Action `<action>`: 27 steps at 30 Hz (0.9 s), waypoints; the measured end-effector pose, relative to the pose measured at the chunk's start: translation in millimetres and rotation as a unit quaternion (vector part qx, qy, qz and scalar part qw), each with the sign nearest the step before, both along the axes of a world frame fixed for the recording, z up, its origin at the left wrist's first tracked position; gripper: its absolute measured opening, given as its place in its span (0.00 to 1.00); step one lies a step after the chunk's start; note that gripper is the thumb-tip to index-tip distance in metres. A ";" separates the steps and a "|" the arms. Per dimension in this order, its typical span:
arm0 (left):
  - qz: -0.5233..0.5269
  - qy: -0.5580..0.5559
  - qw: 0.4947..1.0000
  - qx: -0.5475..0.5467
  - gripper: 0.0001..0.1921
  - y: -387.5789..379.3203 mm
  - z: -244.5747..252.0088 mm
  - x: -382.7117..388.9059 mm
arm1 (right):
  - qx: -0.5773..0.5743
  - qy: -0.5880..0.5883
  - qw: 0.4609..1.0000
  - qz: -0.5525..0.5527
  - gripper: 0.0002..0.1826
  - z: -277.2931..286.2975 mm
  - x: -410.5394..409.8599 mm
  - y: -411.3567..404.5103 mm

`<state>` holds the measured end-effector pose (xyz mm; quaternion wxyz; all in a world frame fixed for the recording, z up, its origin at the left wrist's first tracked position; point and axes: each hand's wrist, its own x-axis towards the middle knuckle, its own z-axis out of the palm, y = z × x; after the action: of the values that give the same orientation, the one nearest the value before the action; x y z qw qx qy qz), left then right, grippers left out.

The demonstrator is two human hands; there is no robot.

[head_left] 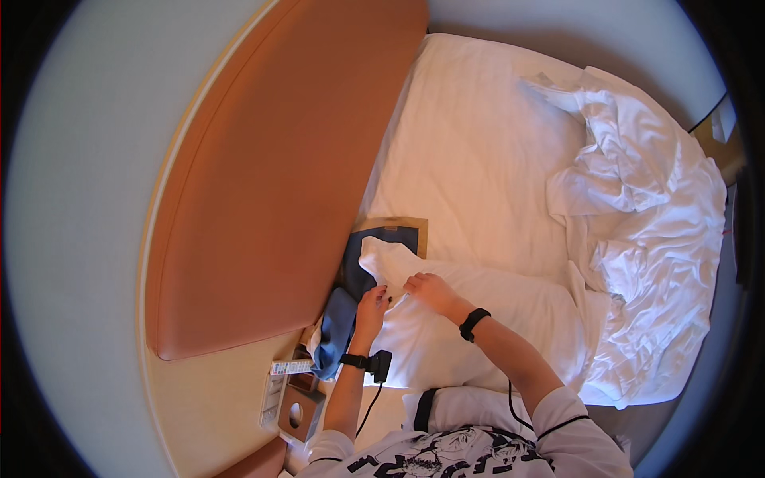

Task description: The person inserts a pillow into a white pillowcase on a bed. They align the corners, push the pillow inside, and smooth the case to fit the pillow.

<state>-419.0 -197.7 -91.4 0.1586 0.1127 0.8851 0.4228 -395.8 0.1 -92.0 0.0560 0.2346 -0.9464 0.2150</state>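
Before me a white cloth, possibly a pillowcase or sheet, lies bunched on the near side of the bed. My right hand pinches a fold of it with curled fingers. Close by on the left, my left hand is at the cloth's edge, fingers bent; whether it grips the fabric is unclear. A small dark spot shows between the hands, too small to name. Beyond them lies a blue cloth with a tan border, partly covered by a raised white corner. More blue fabric hangs beside my left wrist.
An orange padded headboard runs along the left. A crumpled white duvet lies at the right of the white-sheeted bed. At lower left are a remote control, wall switches and a tissue box.
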 end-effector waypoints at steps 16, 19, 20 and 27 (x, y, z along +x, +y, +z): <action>-0.041 0.129 0.980 -0.143 0.09 18.5 13.2 -13.4 | -0.100 0.010 0.995 0.003 0.06 16.6 13.2 4.1; -0.047 0.169 0.974 -0.144 0.09 16.0 22.0 -21.5 | -0.060 0.004 0.998 -0.019 0.08 11.0 11.0 6.7; -0.037 0.157 0.976 -0.149 0.10 14.4 24.5 -23.2 | -0.050 0.000 0.998 -0.029 0.08 11.4 7.1 6.0; -0.054 0.171 0.980 -0.088 0.16 17.6 11.5 -3.5 | 0.010 -0.133 0.986 -0.101 0.08 4.8 -14.6 4.5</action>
<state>-422.5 -180.1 -79.9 0.0368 0.2165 0.9254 0.3089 -410.4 4.6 -87.2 -0.0517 0.1077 -0.9664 0.2277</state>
